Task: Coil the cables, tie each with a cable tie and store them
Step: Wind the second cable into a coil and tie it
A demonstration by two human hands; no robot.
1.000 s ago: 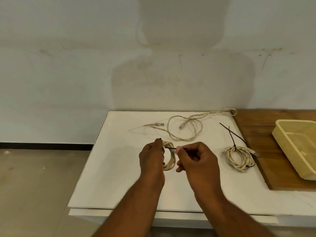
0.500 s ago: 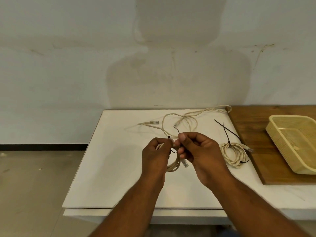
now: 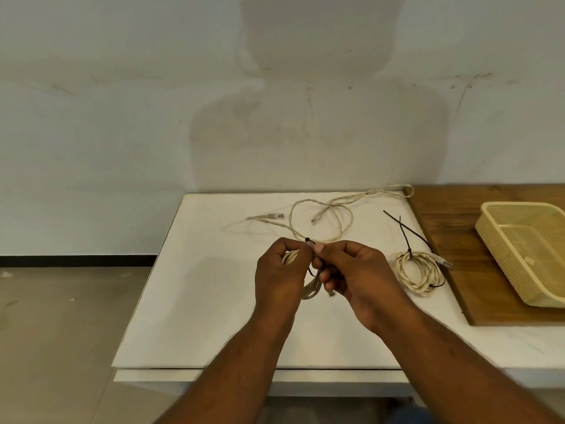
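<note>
My left hand (image 3: pixel 279 272) grips a coiled cream cable (image 3: pixel 312 290) above the white table (image 3: pixel 208 301); most of the coil is hidden behind the fingers. My right hand (image 3: pixel 354 275) pinches a black cable tie (image 3: pixel 309 241) against the coil, thumb to thumb with the left hand. A second coiled cable (image 3: pixel 417 272), bound with black ties, lies to the right of my hands. A loose, uncoiled cream cable (image 3: pixel 324 217) sprawls at the back of the table. A spare black cable tie (image 3: pixel 403 224) lies behind the bound coil.
A cream plastic basket (image 3: pixel 526 249) sits on a wooden board (image 3: pixel 452 215) at the right. A pale wall stands directly behind the table, and grey floor shows at the left.
Both hands have risen off the table with the coil and drawn together. The tie, held out sideways a second ago, now wraps round the coil between my thumbs.
</note>
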